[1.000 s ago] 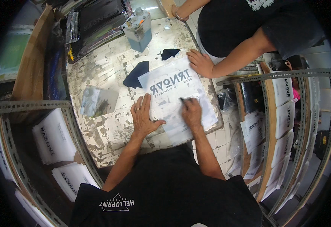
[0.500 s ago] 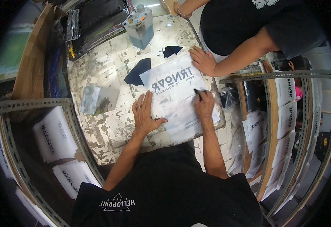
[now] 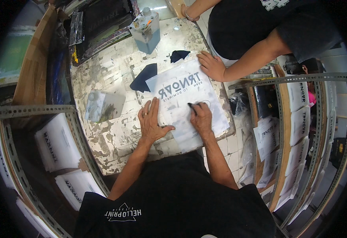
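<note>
A white, slightly see-through sheet [image 3: 181,89] with dark mirrored lettering lies on the worn, paint-flecked table [image 3: 110,71]. My left hand [image 3: 151,122] lies flat at the sheet's left edge, fingers spread, a ring on one finger. In my right hand [image 3: 202,119] is a black marker [image 3: 191,106], gripped with its tip toward the middle of the sheet. Beside this hand a thin curved line shows on the sheet. Another person's hand [image 3: 213,66] touches the sheet's far right corner. Two dark blue cloth pieces, a larger one [image 3: 145,78] and a smaller one [image 3: 179,56], lie beyond the sheet.
A plastic jug [image 3: 146,35] with bluish liquid stands at the back of the table, and a translucent container [image 3: 104,106] at its left. Metal racks [image 3: 34,107] with stacked printed sheets [image 3: 58,142] flank me. Across the right corner stands a person in a black shirt [image 3: 252,31].
My right hand has moved left across the sheet with the marker, toward the middle. A thin curved line now shows where it was. My left hand stays in place.
</note>
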